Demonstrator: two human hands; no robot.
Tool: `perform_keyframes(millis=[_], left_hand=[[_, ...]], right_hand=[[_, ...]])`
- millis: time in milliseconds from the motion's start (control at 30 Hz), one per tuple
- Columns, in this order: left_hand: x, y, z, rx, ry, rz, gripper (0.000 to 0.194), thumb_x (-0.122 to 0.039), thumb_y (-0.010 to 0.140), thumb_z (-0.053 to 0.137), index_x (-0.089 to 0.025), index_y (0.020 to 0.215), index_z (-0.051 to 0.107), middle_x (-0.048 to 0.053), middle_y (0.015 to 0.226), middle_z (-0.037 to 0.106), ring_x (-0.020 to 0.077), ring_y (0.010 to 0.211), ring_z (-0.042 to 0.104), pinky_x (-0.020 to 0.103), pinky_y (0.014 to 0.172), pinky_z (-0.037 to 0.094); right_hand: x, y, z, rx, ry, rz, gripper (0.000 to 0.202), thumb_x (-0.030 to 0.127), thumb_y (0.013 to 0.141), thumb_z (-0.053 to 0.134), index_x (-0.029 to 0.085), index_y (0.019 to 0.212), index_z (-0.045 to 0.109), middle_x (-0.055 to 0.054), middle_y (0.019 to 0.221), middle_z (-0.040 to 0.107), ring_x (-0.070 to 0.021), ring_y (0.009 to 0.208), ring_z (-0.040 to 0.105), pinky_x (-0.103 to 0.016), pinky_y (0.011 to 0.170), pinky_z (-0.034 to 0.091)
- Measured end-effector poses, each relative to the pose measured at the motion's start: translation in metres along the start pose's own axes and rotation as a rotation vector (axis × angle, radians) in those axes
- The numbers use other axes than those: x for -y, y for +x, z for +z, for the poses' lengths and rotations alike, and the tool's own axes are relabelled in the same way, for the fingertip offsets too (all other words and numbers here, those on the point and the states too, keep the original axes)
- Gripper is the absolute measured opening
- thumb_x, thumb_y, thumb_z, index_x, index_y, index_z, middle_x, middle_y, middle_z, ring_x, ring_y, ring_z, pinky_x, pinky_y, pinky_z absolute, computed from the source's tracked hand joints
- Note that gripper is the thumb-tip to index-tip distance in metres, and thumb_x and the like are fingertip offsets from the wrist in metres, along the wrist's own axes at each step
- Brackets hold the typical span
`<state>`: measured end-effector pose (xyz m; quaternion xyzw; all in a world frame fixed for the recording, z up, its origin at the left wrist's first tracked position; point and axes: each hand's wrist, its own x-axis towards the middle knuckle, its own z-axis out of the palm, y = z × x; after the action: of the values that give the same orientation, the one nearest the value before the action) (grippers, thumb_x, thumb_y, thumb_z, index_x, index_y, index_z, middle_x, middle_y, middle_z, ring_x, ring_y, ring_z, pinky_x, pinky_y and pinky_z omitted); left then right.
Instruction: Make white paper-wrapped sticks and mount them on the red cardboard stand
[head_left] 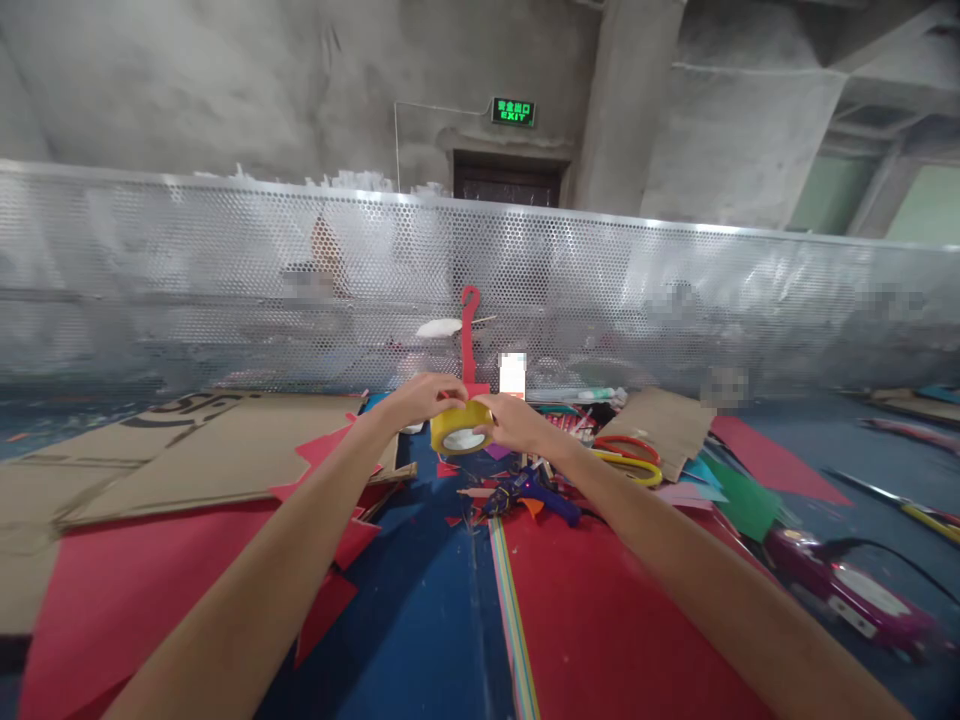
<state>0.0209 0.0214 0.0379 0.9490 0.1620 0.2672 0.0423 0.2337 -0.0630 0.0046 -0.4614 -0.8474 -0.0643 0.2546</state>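
Observation:
A roll of yellow tape (pixel 448 432) is held up above the blue table, between both hands. My left hand (pixel 433 396) has its fingers bent at the roll's upper left edge, by a small red piece (pixel 478 390). On the right side of the roll, my right hand (pixel 504 419) is closed around its edge. Behind the hands a red strip with a curled top (pixel 469 335) stands against the perforated metal panel; whether it touches the hands is unclear. Below the roll lies a blue glue gun (pixel 544 495) among small scraps.
Cardboard (pixel 225 450) and red sheets (pixel 165 570) lie at left. A stack of red paper (pixel 607 610) is at front right. Scissors with red and yellow handles (pixel 634 465), a green sheet (pixel 742 500) and a purple device (pixel 855 590) lie right. The metal panel (pixel 600 290) stands behind.

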Motion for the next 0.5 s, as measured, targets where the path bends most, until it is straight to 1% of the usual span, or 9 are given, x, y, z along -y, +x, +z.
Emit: perform_keyframes(millis=[100, 233, 367, 500], left_hand=[[-0.0004, 0.0, 0.0007, -0.006, 0.008, 0.007, 0.015, -0.03, 0.09, 0.058, -0.021, 0.09, 0.071, 0.0, 0.089, 0.07, 0.0135, 0.083, 0.061, 0.025, 0.076, 0.042], [0.0035, 0.0005, 0.0019, -0.005, -0.073, -0.058, 0.016, -0.033, 0.087, 0.061, -0.021, 0.089, 0.071, 0.0, 0.09, 0.07, 0.0133, 0.082, 0.061, 0.024, 0.074, 0.044], [0.0059, 0.0003, 0.0037, -0.007, -0.09, -0.077, 0.019, -0.037, 0.086, 0.061, -0.021, 0.088, 0.072, 0.001, 0.09, 0.07, 0.0141, 0.082, 0.061, 0.024, 0.074, 0.045], [0.0048, -0.0008, 0.0055, -0.02, -0.059, -0.07, 0.021, -0.036, 0.088, 0.058, -0.023, 0.096, 0.072, 0.001, 0.095, 0.071, 0.0148, 0.085, 0.062, 0.026, 0.078, 0.045]], right_hand=[[-0.0022, -0.0001, 0.0015, -0.007, -0.005, 0.006, 0.044, 0.033, 0.086, 0.069, 0.012, 0.124, 0.06, -0.015, 0.114, 0.069, -0.0264, 0.106, 0.063, -0.036, 0.089, 0.044], [-0.0036, 0.0007, 0.003, -0.016, 0.01, -0.012, 0.04, 0.034, 0.086, 0.07, 0.015, 0.121, 0.062, -0.014, 0.115, 0.069, -0.0254, 0.104, 0.064, -0.035, 0.089, 0.045], [-0.0053, 0.0017, 0.0042, -0.011, 0.007, -0.019, 0.04, 0.033, 0.085, 0.07, 0.015, 0.12, 0.062, -0.014, 0.114, 0.069, -0.0255, 0.105, 0.064, -0.035, 0.09, 0.045], [-0.0067, 0.0018, 0.0047, -0.005, 0.015, -0.007, 0.042, 0.032, 0.085, 0.071, 0.015, 0.121, 0.061, -0.014, 0.115, 0.069, -0.0255, 0.106, 0.063, -0.036, 0.091, 0.044]])
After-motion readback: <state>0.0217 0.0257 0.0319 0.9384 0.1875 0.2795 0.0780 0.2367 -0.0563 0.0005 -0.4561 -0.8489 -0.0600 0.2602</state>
